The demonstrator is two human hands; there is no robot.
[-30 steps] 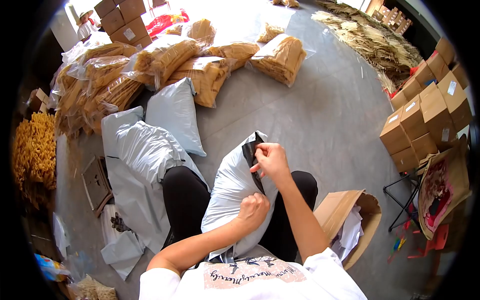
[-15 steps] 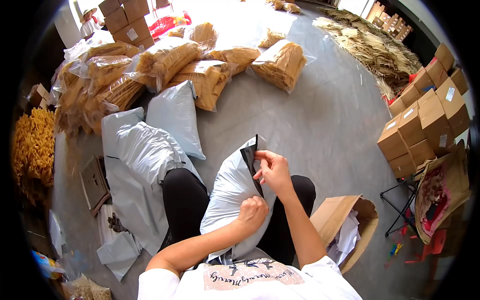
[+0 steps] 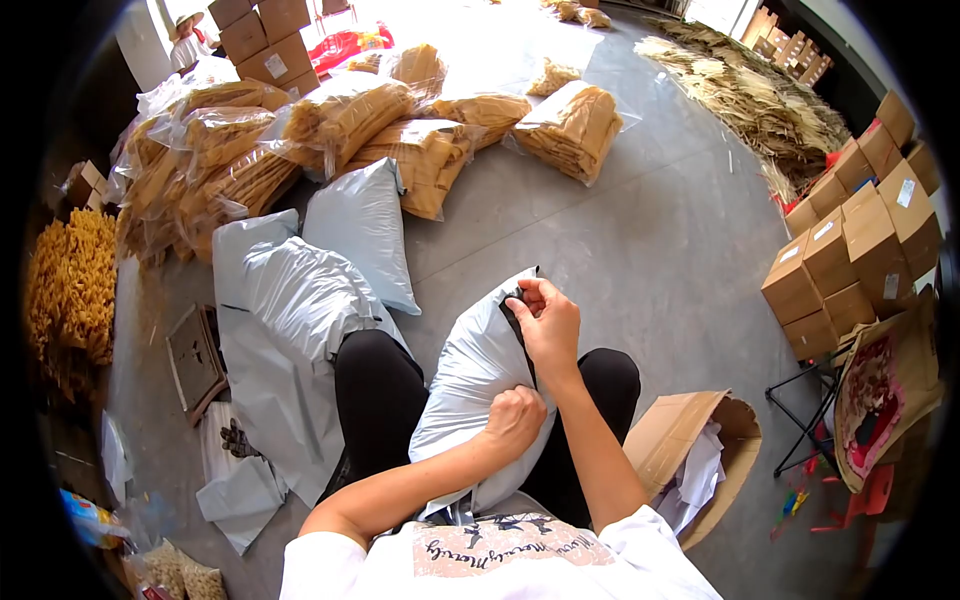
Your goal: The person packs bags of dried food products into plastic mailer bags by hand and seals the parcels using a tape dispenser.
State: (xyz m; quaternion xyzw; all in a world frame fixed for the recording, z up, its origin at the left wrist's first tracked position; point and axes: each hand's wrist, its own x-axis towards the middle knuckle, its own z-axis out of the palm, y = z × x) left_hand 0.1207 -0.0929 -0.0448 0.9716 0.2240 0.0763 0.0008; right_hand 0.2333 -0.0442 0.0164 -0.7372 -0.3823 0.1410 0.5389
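Note:
A stuffed pale grey plastic mailing bag stands tilted between my knees, its dark inner edge showing along the right side. My right hand pinches that edge near the top corner, thumb against fingers. Lower down, my left hand is closed in a fist at the same edge, pressed against the bag. Its fingertips are hidden. To the left lie a filled mailing bag and a crumpled grey bag, close to my left knee.
Clear-wrapped brown bundles are heaped ahead. An open carton with white paper stands by my right knee. Stacked cartons and a folding chair are on the right. A person in a hat is far back left.
My right hand has moved up along the bag's edge to the top corner and now pinches it, folding the dark edge over. My left hand keeps its place on the bag.

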